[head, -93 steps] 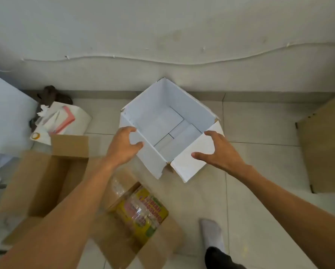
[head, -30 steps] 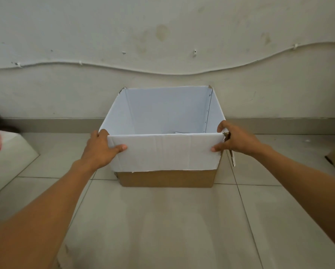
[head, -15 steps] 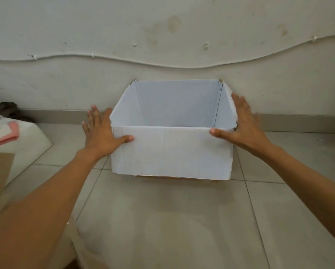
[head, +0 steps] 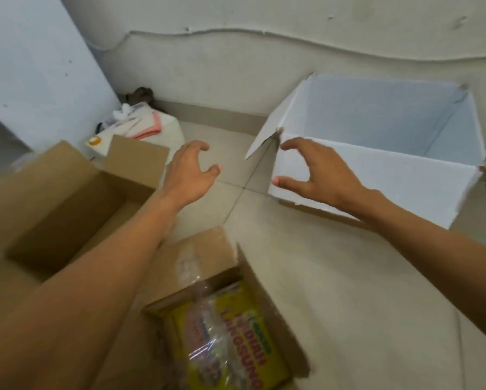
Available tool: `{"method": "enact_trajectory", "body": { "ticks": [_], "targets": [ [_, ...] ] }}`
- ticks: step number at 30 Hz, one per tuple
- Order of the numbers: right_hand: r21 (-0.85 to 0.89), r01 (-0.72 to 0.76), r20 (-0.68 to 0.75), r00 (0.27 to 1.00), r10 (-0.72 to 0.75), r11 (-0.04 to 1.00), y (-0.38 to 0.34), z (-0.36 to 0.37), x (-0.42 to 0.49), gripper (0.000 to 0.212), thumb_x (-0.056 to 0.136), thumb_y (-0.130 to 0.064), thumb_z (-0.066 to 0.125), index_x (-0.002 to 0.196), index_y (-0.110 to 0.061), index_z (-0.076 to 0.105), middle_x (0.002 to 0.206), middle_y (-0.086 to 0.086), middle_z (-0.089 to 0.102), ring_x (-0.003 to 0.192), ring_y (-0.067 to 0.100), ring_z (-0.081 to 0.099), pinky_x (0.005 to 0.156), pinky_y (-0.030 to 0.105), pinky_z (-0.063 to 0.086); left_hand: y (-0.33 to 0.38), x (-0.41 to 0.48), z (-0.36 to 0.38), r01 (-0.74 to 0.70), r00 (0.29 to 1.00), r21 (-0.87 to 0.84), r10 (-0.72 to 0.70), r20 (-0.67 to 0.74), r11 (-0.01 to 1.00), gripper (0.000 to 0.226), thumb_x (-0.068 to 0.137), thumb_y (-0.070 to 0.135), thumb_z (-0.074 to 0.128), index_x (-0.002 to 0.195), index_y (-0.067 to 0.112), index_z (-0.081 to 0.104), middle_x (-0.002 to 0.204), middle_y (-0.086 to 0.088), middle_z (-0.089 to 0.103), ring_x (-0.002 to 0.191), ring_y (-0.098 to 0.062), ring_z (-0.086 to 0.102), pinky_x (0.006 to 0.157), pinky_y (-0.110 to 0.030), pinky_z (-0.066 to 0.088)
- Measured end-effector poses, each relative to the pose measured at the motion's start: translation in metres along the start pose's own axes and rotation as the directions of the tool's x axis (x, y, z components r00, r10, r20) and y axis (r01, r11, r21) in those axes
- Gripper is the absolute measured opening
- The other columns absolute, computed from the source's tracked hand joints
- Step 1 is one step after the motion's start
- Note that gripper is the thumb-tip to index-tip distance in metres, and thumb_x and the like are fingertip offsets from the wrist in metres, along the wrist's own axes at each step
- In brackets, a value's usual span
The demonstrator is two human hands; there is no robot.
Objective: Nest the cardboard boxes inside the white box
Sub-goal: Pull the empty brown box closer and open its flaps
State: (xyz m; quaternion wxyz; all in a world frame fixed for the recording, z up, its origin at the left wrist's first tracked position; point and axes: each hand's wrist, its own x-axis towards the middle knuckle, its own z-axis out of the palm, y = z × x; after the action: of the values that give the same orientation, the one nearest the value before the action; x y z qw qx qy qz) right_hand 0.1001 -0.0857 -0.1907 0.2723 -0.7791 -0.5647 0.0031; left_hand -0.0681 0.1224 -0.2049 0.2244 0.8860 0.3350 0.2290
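The white box stands open on the tiled floor at the right, near the wall, with nothing visible inside. A large brown cardboard box lies open at the left. A smaller brown cardboard box sits at the bottom centre with yellow packets in it. My left hand hovers with fingers apart above the floor, between the large brown box and the white box, holding nothing. My right hand is curled and empty just in front of the white box's near left corner.
A white bag with pink and white items and a dark object sit in the corner at the back left. A pale blue panel leans at the left. The wall carries a cable.
Both hands have come off the white box's sides and moved left. The view has swung left and down, bringing the two brown boxes into sight.
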Motion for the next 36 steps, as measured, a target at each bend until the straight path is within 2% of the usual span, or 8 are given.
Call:
{"method": "enact_trajectory", "body": {
  "ticks": [7,15,19,22,26,29,32,36],
  "targets": [
    [0.124,-0.184,0.353,0.926,0.13,0.975,-0.119,0.029,0.007,0.062,0.081,-0.057,0.059,0.129,-0.021,0.045,0.132,0.005,0.054,0.118,0.024,0.053,0.097,0.042,0.042,-0.043,-0.059,-0.108,0.262,0.957,0.122,-0.274,0.095,0.957,0.041,0.081,0.037,0.067,0.117,0.021,0.056,0.122,-0.004,0.058,0.111,-0.023,0.054,0.095,-0.041,0.045],
    [0.154,-0.421,0.395,0.855,0.335,0.894,-0.222,0.091,0.039,0.058,0.079,-0.058,0.061,0.123,-0.025,0.045,0.115,0.003,0.06,0.091,0.011,0.051,0.079,0.032,0.047,-0.16,-0.103,-0.177,0.492,0.864,0.21,-0.504,0.002,0.845,0.038,0.08,0.033,0.069,0.114,0.022,0.055,0.121,-0.009,0.055,0.109,-0.03,0.052,0.094,-0.048,0.044],
    [0.13,-0.643,0.397,0.731,0.555,0.755,-0.263,0.128,0.046,0.057,0.079,-0.056,0.063,0.121,-0.022,0.044,0.101,0.003,0.065,0.083,0.016,0.06,0.066,0.029,0.046,-0.221,-0.121,-0.201,0.51,0.831,0.198,-0.539,0.139,0.837,0.044,0.082,0.033,0.068,0.121,0.021,0.052,0.123,-0.008,0.054,0.108,-0.029,0.054,0.093,-0.049,0.047],
    [0.119,-0.773,0.403,0.612,0.681,0.623,-0.296,0.153,0.044,0.06,0.079,-0.056,0.063,0.122,-0.018,0.045,0.099,0.005,0.066,0.082,0.019,0.062,0.064,0.03,0.045,-0.252,-0.128,-0.215,0.424,0.802,0.252,-0.49,0.341,0.87,0.048,0.081,0.038,0.068,0.124,0.024,0.05,0.123,-0.004,0.057,0.109,-0.025,0.055,0.094,-0.045,0.047],
    [0.187,-0.854,0.412,0.517,0.751,0.486,-0.333,0.185,0.047,0.071,0.077,-0.058,0.063,0.128,-0.014,0.041,0.114,0.012,0.062,0.101,0.028,0.062,0.083,0.043,0.054,-0.286,-0.126,-0.223,0.253,0.719,0.309,-0.392,0.574,0.917,0.044,0.084,0.034,0.065,0.124,0.03,0.049,0.123,0.001,0.059,0.114,-0.021,0.053,0.105,-0.047,0.036],
    [0.177,-0.927,0.322,0.373,0.87,0.331,-0.344,0.208,0.045,0.077,0.075,-0.055,0.065,0.131,-0.014,0.034,0.118,0.011,0.059,0.102,0.033,0.061,0.083,0.048,0.055,-0.306,-0.124,-0.217,0.069,0.605,0.314,-0.29,0.742,0.947,0.057,0.082,0.037,0.067,0.133,0.035,0.042,0.141,0.002,0.046,0.136,-0.022,0.032,0.117,-0.047,0.005],
    [0.125,-0.97,0.33,0.238,0.913,0.208,-0.34,0.229,0.042,0.072,0.072,-0.052,0.066,0.124,-0.012,0.038,0.109,0.009,0.06,0.096,0.033,0.063,0.083,0.048,0.055,-0.324,-0.123,-0.202,-0.237,0.465,0.309,-0.172,0.869,0.921,0.084,0.072,0.055,0.07,0.142,0.034,0.029,0.154,0.0,0.027,0.144,-0.019,0.01,0.113,-0.046,-0.012],
    [0.292,-0.935,0.386,0.308,0.87,0.201,-0.32,0.245,0.051,0.015,0.079,-0.023,0.061,0.079,-0.009,0.055,0.087,0.014,0.066,0.076,0.033,0.067,0.067,0.037,0.056,-0.347,-0.123,-0.171,-0.433,0.425,0.301,-0.102,0.899,0.85,0.091,0.066,0.066,0.066,0.141,0.026,0.033,0.15,-0.002,0.032,0.142,-0.019,0.015,0.112,-0.047,-0.012]
  ]
}}
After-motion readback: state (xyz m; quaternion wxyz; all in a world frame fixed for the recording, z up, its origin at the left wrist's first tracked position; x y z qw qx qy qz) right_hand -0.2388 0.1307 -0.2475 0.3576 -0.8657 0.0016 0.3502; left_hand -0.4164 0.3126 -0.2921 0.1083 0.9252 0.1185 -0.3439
